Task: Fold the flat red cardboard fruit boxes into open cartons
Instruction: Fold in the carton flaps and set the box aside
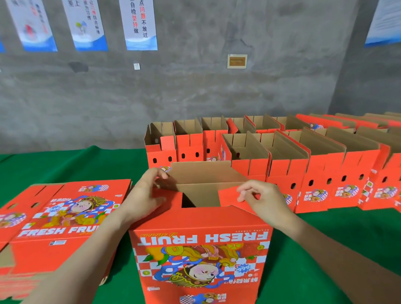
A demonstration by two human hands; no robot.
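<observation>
One upright red box [203, 255] stands at the near edge of the green tabletop [80, 166]. The left grip [148, 194] pinches its left flap [174, 200]; the right grip [261, 199] pinches its right flap [228, 196]. One stack of flat boxes [60, 227] lies to the left, and two rows of folded cartons [287, 171] stand behind.

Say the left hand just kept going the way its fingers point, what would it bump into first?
The brown back flap of the carton being folded: the left hand grips right by its corner. Beyond it stand finished cartons, though depth is hard to judge.
</observation>
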